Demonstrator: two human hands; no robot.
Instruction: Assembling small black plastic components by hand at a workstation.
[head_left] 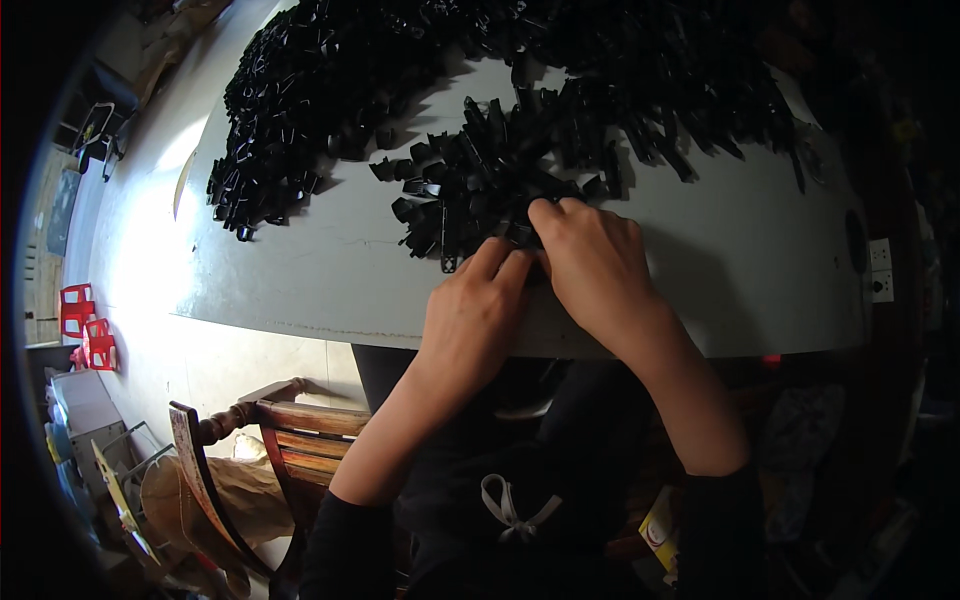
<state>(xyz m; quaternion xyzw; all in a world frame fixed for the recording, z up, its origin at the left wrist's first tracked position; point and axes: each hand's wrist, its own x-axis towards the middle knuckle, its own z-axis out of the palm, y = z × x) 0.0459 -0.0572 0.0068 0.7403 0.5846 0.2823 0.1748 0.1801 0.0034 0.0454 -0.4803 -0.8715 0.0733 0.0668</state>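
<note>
I have a broad pale-grey table with a curved near edge (320, 290) filling most of my head view, its surface shining where light falls from the left. Along its far side sprawls a great heap of glossy black plastic pieces (300, 100), short and chunky at the left, long and thin towards the right. Below the near edge, to the left, I see a brown wooden chair with a slatted frame (310, 437), and farther off on the light floor stand two small red plastic stools (101, 345), one just beyond the other. In front of the heap, near the middle of the tabletop, lies a smaller loose cluster of black plastic pieces (475, 175), jumbled at many angles. Both bare hands are at its near side: the right hand (597, 260) bends over it from the right, fingers curled down among the pieces, while the left hand (470, 308) sits just beside, fingers bent and tips close to the other hand's. The fingertips are hidden from me, so I can't say whether either hand is grasping a piece. On the dark clothing below I see a white drawstring bow (517, 520).
</note>
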